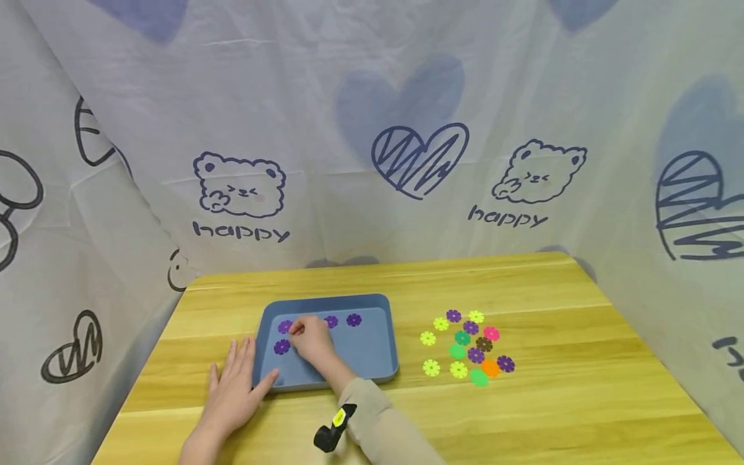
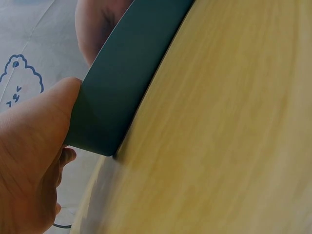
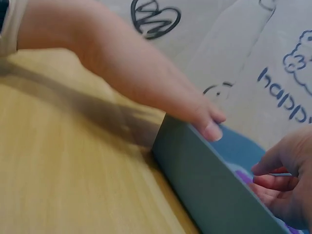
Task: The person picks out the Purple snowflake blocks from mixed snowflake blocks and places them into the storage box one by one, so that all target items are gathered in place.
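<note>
The blue-grey tray [image 1: 372,372] lies on the wooden table. Flower-shaped purple discs lie inside it: one disc [image 1: 281,347] near the left wall, another disc [image 1: 354,320] at the far side. My right hand [image 1: 314,339] reaches in over the tray with fingers curled, thumb and fingertips close together beside the left discs. In the right wrist view, purple [image 3: 242,175] shows right at its fingertips; I cannot tell whether they pinch a disc. My left hand [image 1: 232,391] is spread at the near left corner, its straight fingers along the left wall and thumb over the front rim.
Right of the tray, loose flower discs are scattered on the table [image 1: 552,336]: yellow [image 1: 431,368], green [image 1: 457,351], pink [image 1: 491,334], brown [image 1: 484,344], orange [image 1: 491,369] and purple [image 1: 506,364]. A printed white curtain [image 1: 325,213] hangs behind and at both sides.
</note>
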A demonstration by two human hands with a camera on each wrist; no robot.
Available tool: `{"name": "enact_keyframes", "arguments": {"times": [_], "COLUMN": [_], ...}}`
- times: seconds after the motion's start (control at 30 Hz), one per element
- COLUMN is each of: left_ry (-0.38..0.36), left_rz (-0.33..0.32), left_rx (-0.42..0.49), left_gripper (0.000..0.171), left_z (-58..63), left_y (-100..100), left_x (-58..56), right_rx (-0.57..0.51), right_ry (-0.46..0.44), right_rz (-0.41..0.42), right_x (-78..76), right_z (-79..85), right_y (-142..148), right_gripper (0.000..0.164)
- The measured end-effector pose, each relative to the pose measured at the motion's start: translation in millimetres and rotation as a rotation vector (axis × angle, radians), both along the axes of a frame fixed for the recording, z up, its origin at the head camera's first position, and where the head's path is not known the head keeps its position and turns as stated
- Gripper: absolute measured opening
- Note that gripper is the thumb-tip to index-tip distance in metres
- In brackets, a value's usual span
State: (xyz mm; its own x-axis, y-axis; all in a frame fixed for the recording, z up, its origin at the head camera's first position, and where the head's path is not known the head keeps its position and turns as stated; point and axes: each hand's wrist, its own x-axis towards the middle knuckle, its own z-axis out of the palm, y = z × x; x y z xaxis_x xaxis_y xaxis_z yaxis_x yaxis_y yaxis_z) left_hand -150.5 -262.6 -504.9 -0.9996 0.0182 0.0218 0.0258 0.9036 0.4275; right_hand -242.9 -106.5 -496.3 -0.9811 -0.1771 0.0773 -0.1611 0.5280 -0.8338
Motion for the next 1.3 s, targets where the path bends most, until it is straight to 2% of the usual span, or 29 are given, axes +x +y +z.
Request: {"name": "enact_keyframes", "arguments": {"times": [0.17,0.43,0.57,0.67,0.83,0.9,1.07,1.3], "left_ry": [0.001,0.001,0.006,0.007,0.006,0.007,0.006,0.006], "left_rz": [0.0,-0.005,-0.011,-0.015,-0.014,-0.016,-0.015,-0.005], "left_rx": [-0.006,-0.007,-0.003,0.003,0.007,0.009,0.007,0.0], "left_gripper": [0.091,0.091,0.091,0.091,0.09,0.09,0.09,0.091], "left_z": [-0.2,0.2,0.2,0.4,1.4,1.8,1.6,-1.4], "left_y": [-1,-1,-1,1,2,2,1,-3], "left_x": [0.2,-0.1,0.4,0.3,-0.6,-0.7,-0.5,0.8], "right_rx": [-0.115,-0.374,-0.47,-0.52,-0.529,-0.507,-0.442,-0.276], "right_ry": [0.029,-0.017,0.005,0.004,0.0,0.005,0.019,0.041], "right_rz": [0.049,0.099,0.087,0.03,-0.136,-0.211,-0.341,-0.537], "right_x": [6.6,11.1,15.1,18.3,26.5,31.4,42.3,51.1], "right_z": [9.7,24.4,27.3,26.6,20.8,16.9,4.1,-11.4], "right_y": [22,77,108,135,185,205,249,292], "right_gripper": [0.005,0.015,0.017,0.02,0.025,0.024,0.025,0.025]}}
